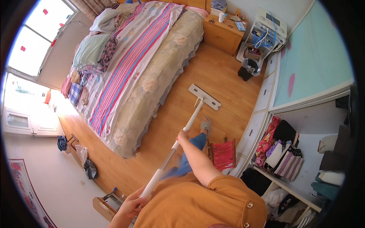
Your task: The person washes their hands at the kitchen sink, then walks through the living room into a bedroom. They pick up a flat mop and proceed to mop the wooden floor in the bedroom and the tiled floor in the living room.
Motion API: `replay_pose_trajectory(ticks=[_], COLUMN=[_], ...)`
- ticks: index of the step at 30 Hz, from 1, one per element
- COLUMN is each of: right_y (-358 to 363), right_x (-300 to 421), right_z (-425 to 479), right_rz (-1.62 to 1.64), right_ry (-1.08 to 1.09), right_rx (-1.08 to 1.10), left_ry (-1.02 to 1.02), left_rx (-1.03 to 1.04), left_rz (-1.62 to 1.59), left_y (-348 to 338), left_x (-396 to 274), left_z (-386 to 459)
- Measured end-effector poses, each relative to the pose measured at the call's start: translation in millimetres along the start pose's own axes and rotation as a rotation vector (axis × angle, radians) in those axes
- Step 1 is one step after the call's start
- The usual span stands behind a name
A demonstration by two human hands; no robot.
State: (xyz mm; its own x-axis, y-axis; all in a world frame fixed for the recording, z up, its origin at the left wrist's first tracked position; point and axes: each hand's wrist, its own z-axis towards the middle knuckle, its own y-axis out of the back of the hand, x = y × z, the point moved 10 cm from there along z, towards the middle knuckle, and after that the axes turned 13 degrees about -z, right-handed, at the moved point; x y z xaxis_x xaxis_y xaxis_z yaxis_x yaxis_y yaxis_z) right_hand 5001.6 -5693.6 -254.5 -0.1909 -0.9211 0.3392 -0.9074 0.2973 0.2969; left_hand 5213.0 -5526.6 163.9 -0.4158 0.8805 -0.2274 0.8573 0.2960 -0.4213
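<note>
A flat mop with a white pole (pixel 194 115) slants across the view. Its rectangular white head (pixel 204 97) lies on the wooden floor between the bed and the wardrobe. My right hand (pixel 182 136) grips the middle of the pole. Lower down, my left hand (pixel 134 203) is around the end of the thick white handle (pixel 152 183), close to my orange top. A foot in a grey slipper (pixel 205 124) stands behind the mop head, to the right of the pole.
Along the left runs a bed (pixel 159 65) with a striped cover. A black bin (pixel 248 69) stands near the nightstand (pixel 221 35) and a white trolley (pixel 263 31). A small folding stool (pixel 223 154) is beside my leg. The open wardrobe (pixel 309 142) holds folded clothes. Bags (pixel 90 168) lie along the left wall.
</note>
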Motion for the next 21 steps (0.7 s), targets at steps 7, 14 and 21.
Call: replay_pose_trajectory(ticks=[7, 14, 21], right_y=[-65.4, -36.5, 65.9], right_x=[-112.1, -95.3, -20.2], right_z=[-79.8, -87.9, 26.1], right_rz=[0.019, 0.236, 0.825], right_ry=[-0.142, -0.164, 0.009], right_rx=[0.045, -0.016, 0.081], left_ry=[0.280, 0.291, 0.239], left_rx=[-0.027, -0.098, 0.100], left_rz=[-0.089, 0.335, 0.868], left_y=[89.3, 76.1, -30.3], left_x=[38.0, -8.4, -64.2], left_z=[-92.2, -75.2, 28.1])
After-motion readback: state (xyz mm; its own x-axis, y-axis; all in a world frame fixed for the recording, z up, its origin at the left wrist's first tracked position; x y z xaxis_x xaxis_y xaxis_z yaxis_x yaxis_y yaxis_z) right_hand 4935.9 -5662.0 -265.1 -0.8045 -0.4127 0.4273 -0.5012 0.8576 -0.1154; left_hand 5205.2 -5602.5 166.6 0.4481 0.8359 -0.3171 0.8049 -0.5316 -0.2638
